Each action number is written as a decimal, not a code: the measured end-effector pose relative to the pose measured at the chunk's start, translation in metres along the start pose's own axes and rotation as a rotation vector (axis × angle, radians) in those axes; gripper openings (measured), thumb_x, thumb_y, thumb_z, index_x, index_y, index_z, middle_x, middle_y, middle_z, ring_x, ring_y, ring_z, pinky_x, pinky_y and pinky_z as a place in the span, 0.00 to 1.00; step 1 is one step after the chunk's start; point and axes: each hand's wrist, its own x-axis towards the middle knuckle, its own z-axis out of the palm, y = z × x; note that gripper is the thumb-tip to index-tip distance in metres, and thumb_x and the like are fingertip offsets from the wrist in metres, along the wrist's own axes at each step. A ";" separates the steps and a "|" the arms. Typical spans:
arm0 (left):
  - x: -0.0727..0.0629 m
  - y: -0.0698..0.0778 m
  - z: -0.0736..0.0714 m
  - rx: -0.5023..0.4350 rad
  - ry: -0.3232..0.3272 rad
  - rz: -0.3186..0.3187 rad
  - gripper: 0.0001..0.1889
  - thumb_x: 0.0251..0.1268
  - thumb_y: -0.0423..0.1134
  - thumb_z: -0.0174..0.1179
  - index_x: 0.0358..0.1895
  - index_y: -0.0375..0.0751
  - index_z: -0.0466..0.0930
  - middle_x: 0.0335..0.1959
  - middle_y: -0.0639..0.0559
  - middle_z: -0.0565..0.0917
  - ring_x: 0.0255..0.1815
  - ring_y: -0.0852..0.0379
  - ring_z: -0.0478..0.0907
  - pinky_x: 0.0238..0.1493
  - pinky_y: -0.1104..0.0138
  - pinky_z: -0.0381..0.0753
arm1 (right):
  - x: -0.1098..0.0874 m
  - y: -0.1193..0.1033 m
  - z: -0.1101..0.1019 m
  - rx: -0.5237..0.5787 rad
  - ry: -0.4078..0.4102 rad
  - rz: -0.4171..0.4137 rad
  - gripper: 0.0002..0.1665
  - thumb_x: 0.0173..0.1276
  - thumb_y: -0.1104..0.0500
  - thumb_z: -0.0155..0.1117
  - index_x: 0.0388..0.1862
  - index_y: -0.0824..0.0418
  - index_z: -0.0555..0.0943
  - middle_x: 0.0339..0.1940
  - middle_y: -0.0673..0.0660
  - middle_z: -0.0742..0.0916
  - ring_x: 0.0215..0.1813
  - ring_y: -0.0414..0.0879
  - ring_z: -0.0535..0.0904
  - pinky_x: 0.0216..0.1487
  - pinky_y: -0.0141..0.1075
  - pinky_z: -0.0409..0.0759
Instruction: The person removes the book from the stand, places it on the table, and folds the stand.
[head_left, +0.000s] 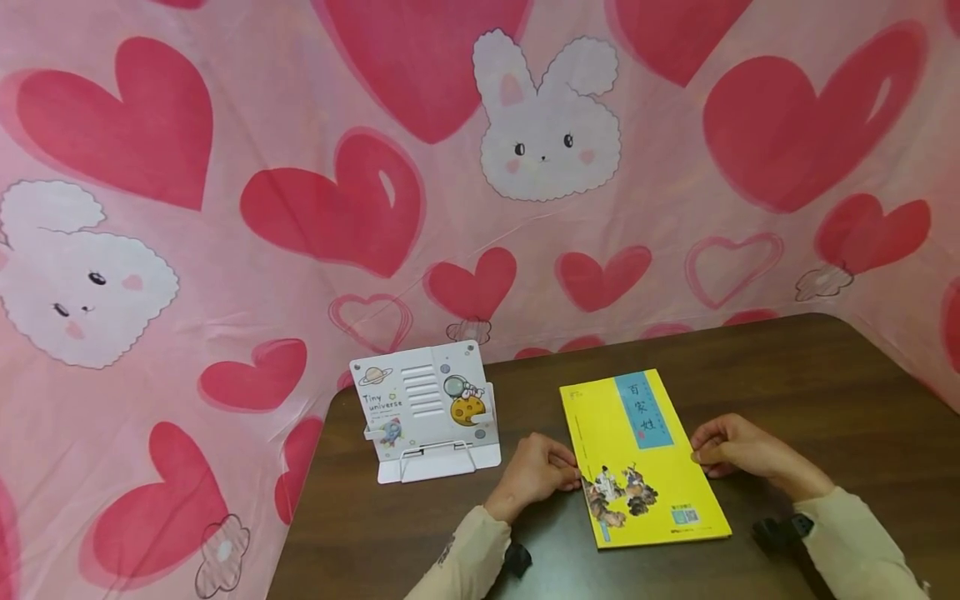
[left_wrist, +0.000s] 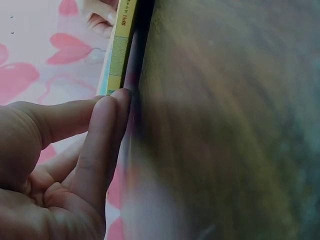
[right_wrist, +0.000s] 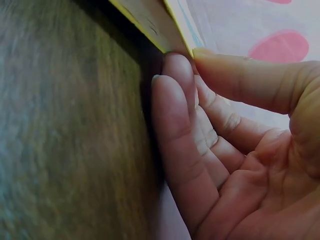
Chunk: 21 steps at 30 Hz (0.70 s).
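A yellow book with a blue title panel and a picture of figures on its cover lies closed and slightly slanted on the table. My left hand pinches its left edge; in the left wrist view, thumb and fingertips meet at the book's spine. On the opposite side, my right hand pinches the right edge. There the thumb rests on the cover's edge, with fingertips against the page side, and the cover's edge stands slightly apart from the pages.
A white metal book stand with space drawings stands left of the book, close to my left hand. Dark wood-grain tabletop extends around them. Behind the table hangs a pink cloth with hearts and rabbits.
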 end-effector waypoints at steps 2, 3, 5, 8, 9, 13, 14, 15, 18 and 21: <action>0.000 0.000 0.001 0.016 -0.009 0.002 0.04 0.62 0.28 0.72 0.39 0.31 0.90 0.29 0.47 0.92 0.26 0.59 0.88 0.31 0.68 0.89 | 0.000 0.001 0.000 -0.003 -0.007 -0.010 0.15 0.71 0.63 0.67 0.47 0.75 0.80 0.32 0.56 0.87 0.33 0.47 0.83 0.38 0.35 0.89; 0.000 0.000 0.001 0.023 -0.012 0.001 0.04 0.62 0.28 0.72 0.39 0.31 0.90 0.28 0.47 0.92 0.26 0.59 0.88 0.31 0.68 0.89 | 0.000 0.001 0.000 -0.005 -0.010 -0.014 0.15 0.71 0.63 0.67 0.46 0.75 0.81 0.32 0.56 0.87 0.33 0.46 0.83 0.38 0.35 0.89; 0.000 0.000 0.001 0.037 -0.016 0.000 0.04 0.62 0.29 0.72 0.38 0.32 0.90 0.28 0.48 0.91 0.25 0.60 0.87 0.31 0.68 0.89 | 0.000 0.001 0.000 -0.008 -0.015 -0.019 0.15 0.71 0.62 0.67 0.46 0.76 0.81 0.32 0.56 0.87 0.33 0.46 0.84 0.37 0.35 0.89; 0.000 0.000 0.002 0.056 -0.017 -0.004 0.05 0.63 0.31 0.72 0.39 0.32 0.91 0.28 0.49 0.91 0.25 0.61 0.86 0.31 0.69 0.88 | 0.001 0.001 0.001 -0.019 -0.012 -0.016 0.15 0.71 0.62 0.68 0.46 0.75 0.82 0.32 0.55 0.87 0.33 0.46 0.83 0.37 0.35 0.89; 0.000 0.000 0.002 0.063 -0.017 -0.005 0.05 0.63 0.32 0.72 0.39 0.33 0.91 0.28 0.50 0.91 0.25 0.62 0.86 0.30 0.69 0.88 | 0.001 0.000 0.002 -0.022 -0.003 -0.007 0.15 0.70 0.62 0.68 0.45 0.75 0.82 0.32 0.55 0.88 0.32 0.45 0.83 0.37 0.35 0.89; -0.001 0.003 0.002 0.151 -0.019 0.015 0.09 0.64 0.39 0.73 0.40 0.36 0.92 0.25 0.54 0.90 0.23 0.66 0.83 0.26 0.73 0.82 | 0.001 -0.002 0.003 -0.047 0.024 0.012 0.14 0.70 0.63 0.68 0.44 0.75 0.83 0.31 0.55 0.87 0.31 0.44 0.83 0.35 0.35 0.89; -0.001 0.005 0.002 0.183 -0.020 0.020 0.10 0.64 0.41 0.73 0.40 0.37 0.93 0.24 0.56 0.90 0.22 0.66 0.81 0.24 0.73 0.79 | 0.001 -0.003 0.003 -0.054 0.026 0.010 0.13 0.70 0.63 0.68 0.44 0.76 0.83 0.31 0.55 0.87 0.30 0.44 0.83 0.35 0.35 0.89; -0.002 0.005 0.002 0.214 -0.021 0.024 0.11 0.64 0.43 0.73 0.40 0.38 0.93 0.22 0.58 0.89 0.21 0.67 0.79 0.23 0.74 0.76 | 0.000 -0.004 0.004 -0.056 0.030 0.017 0.13 0.70 0.63 0.68 0.44 0.75 0.83 0.31 0.55 0.87 0.30 0.44 0.83 0.35 0.35 0.89; -0.003 0.008 0.003 0.292 -0.024 0.036 0.13 0.65 0.48 0.72 0.40 0.40 0.94 0.18 0.62 0.84 0.17 0.66 0.74 0.19 0.73 0.68 | -0.001 -0.006 0.005 -0.068 0.033 0.016 0.13 0.70 0.64 0.68 0.44 0.76 0.83 0.30 0.55 0.87 0.30 0.44 0.83 0.34 0.35 0.89; -0.005 0.010 0.003 0.311 -0.040 0.038 0.15 0.66 0.50 0.71 0.41 0.42 0.94 0.15 0.62 0.80 0.15 0.65 0.71 0.17 0.73 0.63 | -0.001 -0.008 0.006 -0.082 0.049 0.027 0.13 0.70 0.64 0.68 0.44 0.76 0.83 0.30 0.55 0.88 0.30 0.44 0.82 0.34 0.35 0.89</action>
